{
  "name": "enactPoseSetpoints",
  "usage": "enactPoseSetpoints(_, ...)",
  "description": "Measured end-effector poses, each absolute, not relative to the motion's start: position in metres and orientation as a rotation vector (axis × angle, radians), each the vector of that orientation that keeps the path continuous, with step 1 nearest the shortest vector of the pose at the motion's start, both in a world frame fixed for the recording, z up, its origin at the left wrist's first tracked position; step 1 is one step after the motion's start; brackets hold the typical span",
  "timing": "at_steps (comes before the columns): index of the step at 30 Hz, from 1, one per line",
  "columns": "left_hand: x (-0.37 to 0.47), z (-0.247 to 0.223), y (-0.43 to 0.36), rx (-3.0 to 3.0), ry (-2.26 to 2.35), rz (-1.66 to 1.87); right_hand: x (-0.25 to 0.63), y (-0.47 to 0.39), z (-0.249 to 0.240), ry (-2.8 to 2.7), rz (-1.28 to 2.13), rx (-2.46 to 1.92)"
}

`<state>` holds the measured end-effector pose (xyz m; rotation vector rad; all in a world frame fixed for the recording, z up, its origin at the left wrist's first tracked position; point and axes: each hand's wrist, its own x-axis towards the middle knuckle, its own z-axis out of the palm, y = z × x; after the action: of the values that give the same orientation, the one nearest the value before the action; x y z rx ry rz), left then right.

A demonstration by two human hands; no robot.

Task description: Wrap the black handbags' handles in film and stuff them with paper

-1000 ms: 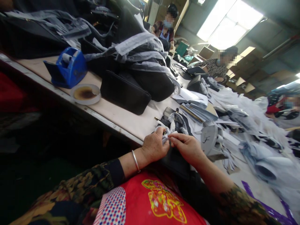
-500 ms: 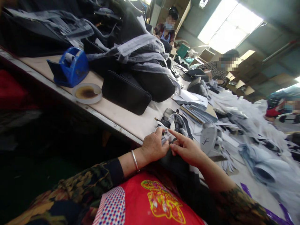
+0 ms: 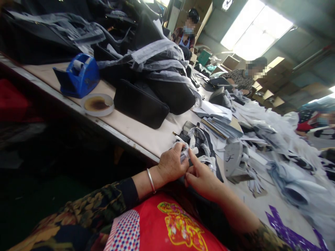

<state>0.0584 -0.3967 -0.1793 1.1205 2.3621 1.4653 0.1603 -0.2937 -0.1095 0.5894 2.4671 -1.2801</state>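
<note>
At the near edge of the table, my left hand [image 3: 172, 162] is closed around a band wrapped in clear plastic film [image 3: 184, 155], possibly a bag strap. My right hand [image 3: 202, 176] is beside it, its index finger stretched against the wrapped band and its other fingers curled in. Whatever lies inside those curled fingers is hidden. Just beyond both hands lies a black bag [image 3: 201, 139] with film-wrapped parts and a metallic-looking piece. A thin white stick-like thing with a dark tip [image 3: 176, 136] pokes out by my left thumb.
To the left stand a blue tape dispenser [image 3: 82, 76], a round dish with brown residue [image 3: 98, 104] and stacked black bags [image 3: 141, 104]. Rightward are paper stacks [image 3: 222, 123], a whitish marked holder [image 3: 232, 162], plastic sheeting [image 3: 274, 122] and purple strips [image 3: 285, 226]. Several people work farther back.
My right hand has shifted slightly down, its index finger now more upright against the wrapped band. More of the film-wrapped black bag shows behind it. My left hand stays nearly in place.
</note>
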Motion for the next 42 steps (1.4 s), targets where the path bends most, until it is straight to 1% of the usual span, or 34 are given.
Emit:
enactPoseSetpoints(7,0.057,-0.177,-0.398,1.171,2.343,1.503,0.166,-0.321,-0.117,2.753,-0.832,0.712)
enactPoseSetpoints(16,0.055,-0.176,-0.401,1.173,2.313,1.509,0.163,-0.336,-0.121,2.793,-0.619,0.805)
enactPoseSetpoints(22,0.057,-0.177,-0.401,1.181,2.338,1.511,0.165,-0.342,-0.121,2.797,-0.553,0.837)
enactPoseSetpoints(30,0.057,-0.175,-0.402,1.187,2.339,1.48,0.166,-0.345,-0.12,2.759,-0.548,0.874)
enactPoseSetpoints(39,0.055,-0.177,-0.401,1.205,2.327,1.494,0.174,-0.346,-0.124,2.771,-0.592,0.865)
enactPoseSetpoints(42,0.054,-0.176,-0.401,1.196,2.303,1.522,0.183,-0.344,-0.12,2.8,-0.566,0.799)
